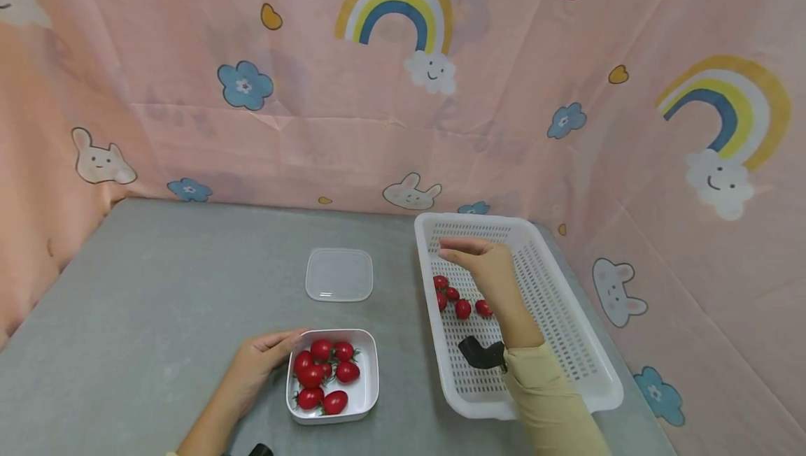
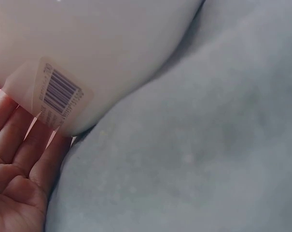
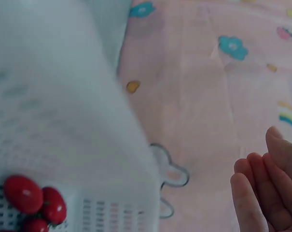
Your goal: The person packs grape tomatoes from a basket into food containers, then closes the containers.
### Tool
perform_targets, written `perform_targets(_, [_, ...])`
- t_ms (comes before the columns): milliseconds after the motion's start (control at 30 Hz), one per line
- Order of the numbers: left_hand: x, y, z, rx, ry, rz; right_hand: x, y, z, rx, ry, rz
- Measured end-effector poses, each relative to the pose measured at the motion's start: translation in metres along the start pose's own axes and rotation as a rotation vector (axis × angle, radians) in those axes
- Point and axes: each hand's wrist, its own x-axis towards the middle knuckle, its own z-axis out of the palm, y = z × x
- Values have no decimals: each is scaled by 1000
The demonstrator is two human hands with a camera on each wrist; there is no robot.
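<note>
My left hand point(image 1: 259, 361) rests against the left side of a small white container point(image 1: 371, 379) that holds several red cherry tomatoes point(image 1: 335, 402). In the left wrist view, the left fingers point(image 2: 25, 133) touch the container's wall beside a barcode sticker point(image 2: 61, 94). Over a white perforated basket point(image 1: 554, 288) hovers my right hand point(image 1: 494, 271), with thumb and fingers apart and nothing between them. Several cherry tomatoes point(image 1: 462, 309) lie in the basket below it; the forearm may hide others. The right wrist view also has tomatoes point(image 3: 23, 194) by the basket wall.
A clear flat lid point(image 1: 339, 275) lies on the grey tabletop point(image 1: 176, 302) behind the small container. A pink patterned cloth point(image 1: 302, 155) hangs along the back and sides. Black wrist straps or mounts point(image 1: 481, 352) show near the right sleeve.
</note>
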Motion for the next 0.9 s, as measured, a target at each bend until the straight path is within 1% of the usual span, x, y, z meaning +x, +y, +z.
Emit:
perform_targets(233, [0, 0, 0, 5, 21, -4, 22, 23, -9, 8, -16, 38])
perform_targets(400, [1, -2, 1, -5, 9, 12, 37, 42, -14, 2, -55, 61])
perform_targets(500, [1, -3, 0, -6, -2, 31, 44, 51, -17, -20, -74, 80])
perform_targets(600, [0, -3, 0, -5, -6, 33, 49, 59, -18, -54, -86, 108])
perform_targets(733, [0, -1, -1, -6, -3, 32, 55, 69, -20, -77, -129, 136])
perform_targets(900, [-1, 0, -1, -10, -7, 41, 60, 83, -20, -107, -206, 192])
